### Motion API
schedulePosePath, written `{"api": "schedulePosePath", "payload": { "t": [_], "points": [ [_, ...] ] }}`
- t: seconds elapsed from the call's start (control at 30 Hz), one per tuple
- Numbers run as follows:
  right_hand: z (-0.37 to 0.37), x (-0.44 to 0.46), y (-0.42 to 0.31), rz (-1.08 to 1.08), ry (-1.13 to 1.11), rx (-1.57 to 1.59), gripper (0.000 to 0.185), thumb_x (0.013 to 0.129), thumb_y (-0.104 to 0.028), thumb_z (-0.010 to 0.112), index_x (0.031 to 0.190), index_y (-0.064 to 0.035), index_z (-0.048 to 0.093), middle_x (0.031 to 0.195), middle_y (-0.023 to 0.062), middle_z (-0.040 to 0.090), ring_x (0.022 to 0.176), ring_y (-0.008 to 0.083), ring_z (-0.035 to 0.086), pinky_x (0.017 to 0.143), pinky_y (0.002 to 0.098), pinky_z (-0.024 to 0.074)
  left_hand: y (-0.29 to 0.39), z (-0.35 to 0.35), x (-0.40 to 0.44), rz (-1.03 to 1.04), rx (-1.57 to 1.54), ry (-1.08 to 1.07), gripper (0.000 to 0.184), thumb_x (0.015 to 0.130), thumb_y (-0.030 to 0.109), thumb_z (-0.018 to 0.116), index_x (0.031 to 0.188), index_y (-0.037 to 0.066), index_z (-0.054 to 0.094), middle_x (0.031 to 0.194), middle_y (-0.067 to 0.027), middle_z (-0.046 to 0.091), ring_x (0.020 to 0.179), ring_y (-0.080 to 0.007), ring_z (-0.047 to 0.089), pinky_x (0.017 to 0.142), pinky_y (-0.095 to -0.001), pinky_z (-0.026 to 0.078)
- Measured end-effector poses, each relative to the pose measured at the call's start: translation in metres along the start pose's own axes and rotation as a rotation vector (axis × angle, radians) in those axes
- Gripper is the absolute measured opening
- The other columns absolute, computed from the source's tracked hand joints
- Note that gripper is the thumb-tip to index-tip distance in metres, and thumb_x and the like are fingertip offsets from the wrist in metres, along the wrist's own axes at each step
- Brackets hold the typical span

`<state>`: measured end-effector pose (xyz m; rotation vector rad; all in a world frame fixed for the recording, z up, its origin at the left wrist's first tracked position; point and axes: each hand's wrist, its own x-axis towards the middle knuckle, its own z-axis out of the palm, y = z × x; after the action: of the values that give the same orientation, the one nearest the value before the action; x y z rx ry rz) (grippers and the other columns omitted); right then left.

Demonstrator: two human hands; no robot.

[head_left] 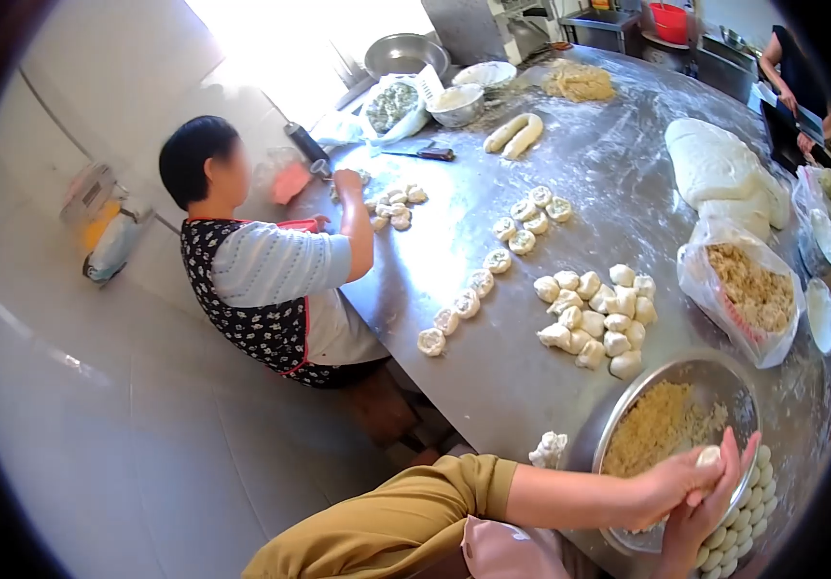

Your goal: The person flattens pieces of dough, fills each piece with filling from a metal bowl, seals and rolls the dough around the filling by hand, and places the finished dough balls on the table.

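Note:
My left hand (676, 484) reaches in from the left, its fingers closed on a small pale dough ball (709, 455). Cupped around the same piece from below and behind is my right hand (710, 507), with some fingertips pointing up. Both hands are over the near right rim of a large metal bowl (730, 378). Yellow crumbly filling (657, 425) lies inside it. Beside the bowl, partly hidden by my right hand, are rows of small smooth dough balls (748, 521). A lumpy dough scrap (549, 450) sits left of the bowl.
Filled dough pieces (597, 314) are clustered beyond the bowl, with rows of round buns (480, 282) farther left. A bag of brown filling (751, 289) and a large dough mass (724, 174) stand right. Across the metal table (396, 386), a co-worker (261, 261) handles dough. Another person (797, 87) stands far right.

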<state>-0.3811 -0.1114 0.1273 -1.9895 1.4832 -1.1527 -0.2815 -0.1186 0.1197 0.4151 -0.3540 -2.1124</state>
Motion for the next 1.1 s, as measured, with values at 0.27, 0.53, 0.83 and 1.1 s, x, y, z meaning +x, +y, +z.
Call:
{"api": "schedulePosePath", "payload": {
  "t": [0.27,0.53,0.83,1.1],
  "points": [
    [-0.013,0.022,-0.003,-0.465,0.168,-0.278,0.03,0.101,-0.022,0.045,0.1,0.0041,0.06,0.1,0.0175,0.067,0.1,0.0357,0.064,0.098,0.0551,0.0442,-0.008,-0.003,0.014,-0.009,0.125,-0.062,0.032,0.098,0.01,0.049,0.13,0.01,0.043,0.11,0.0008,0.055,0.103,-0.0075,0.051,0.092,-0.0231,0.04],
    [-0.017,0.023,0.002,-0.391,0.135,-0.191,0.03,0.101,-0.02,0.042,0.099,0.0035,0.059,0.101,0.0185,0.067,0.102,0.0381,0.063,0.101,0.0566,0.041,0.004,-0.001,0.015,-0.159,-0.198,-0.085,0.04,0.104,0.031,0.041,0.14,0.016,0.035,0.118,0.0006,0.051,0.109,-0.0111,0.051,0.094,-0.0255,0.041],
    [-0.009,0.018,-0.001,-0.422,0.144,-0.187,0.028,0.101,-0.018,0.04,0.1,0.0033,0.059,0.103,0.02,0.066,0.105,0.0394,0.061,0.103,0.0555,0.0395,-0.014,-0.021,0.025,0.019,0.251,-0.262,0.046,0.101,0.035,0.04,0.137,0.006,0.034,0.137,-0.0114,0.036,0.126,-0.0192,0.036,0.101,-0.0329,0.034],
    [-0.008,0.016,-0.001,-0.374,0.139,-0.184,0.028,0.101,-0.02,0.041,0.105,0.0029,0.056,0.11,0.0196,0.063,0.108,0.0378,0.059,0.103,0.0527,0.0402,0.002,0.017,0.006,0.568,0.664,-0.18,0.033,0.101,0.022,0.043,0.123,-0.001,0.052,0.11,-0.0103,0.059,0.106,-0.0215,0.054,0.093,-0.0345,0.041]
  ]
}}
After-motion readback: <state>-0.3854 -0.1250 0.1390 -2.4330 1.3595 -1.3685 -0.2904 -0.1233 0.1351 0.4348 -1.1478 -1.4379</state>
